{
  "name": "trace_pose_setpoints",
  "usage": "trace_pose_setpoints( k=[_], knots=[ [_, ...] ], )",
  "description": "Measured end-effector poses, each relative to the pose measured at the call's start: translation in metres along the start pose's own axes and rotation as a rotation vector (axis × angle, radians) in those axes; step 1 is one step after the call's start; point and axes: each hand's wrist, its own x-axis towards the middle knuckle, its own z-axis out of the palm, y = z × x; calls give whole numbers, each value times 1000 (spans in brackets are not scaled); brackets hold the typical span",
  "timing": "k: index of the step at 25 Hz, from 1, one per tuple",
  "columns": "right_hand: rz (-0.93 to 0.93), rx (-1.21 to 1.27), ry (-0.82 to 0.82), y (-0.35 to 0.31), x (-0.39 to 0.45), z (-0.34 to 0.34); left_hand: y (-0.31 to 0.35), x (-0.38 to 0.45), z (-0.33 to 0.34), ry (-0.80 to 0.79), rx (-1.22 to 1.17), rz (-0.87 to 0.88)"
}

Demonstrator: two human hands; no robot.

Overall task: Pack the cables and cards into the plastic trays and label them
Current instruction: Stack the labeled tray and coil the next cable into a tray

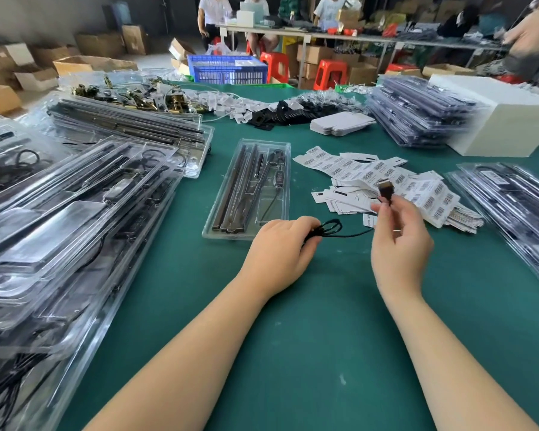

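Note:
A clear plastic tray (282, 147) lies in the middle of the green table, holding dark strips and a small controller with a thin cord. Just in front of it my left hand (279, 253) grips the coiled part of a thin black cable (330, 228). My right hand (399, 237) pinches the cable's black plug end (385, 189) and holds it upright above the table. The cable runs slack between both hands. A heap of white barcode labels and cards (386, 178) lies to the right of the tray, behind my right hand.
Stacks of filled clear trays (75, 219) crowd the left side, more packed trays (417, 110) sit at back right and along the right edge (517, 206). A white box (504, 119) stands far right. Loose cables and black parts (293, 110) lie at the back. People sit at a far table.

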Motion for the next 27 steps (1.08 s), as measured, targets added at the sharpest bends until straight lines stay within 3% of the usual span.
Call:
trace_pose_setpoints(
  k=[6,11,14,17,24,27],
  knots=[
    [37,475,-75,-30,-4,1,6,1,4,-23,-69,-124],
    [602,908,-212,-43,-8,5,7,6,-1,174,-744,-530],
    [747,803,-318,-40,-22,14,6,7,-4,261,-913,-566],
    [686,618,-447,-35,-33,22,4,7,-4,292,-1002,-583],
    [622,715,-564,-30,-38,24,3,8,-8,220,-1139,-591],
    [601,632,-594,-29,-38,25,4,8,-9,219,-1192,-575]
  ],
)
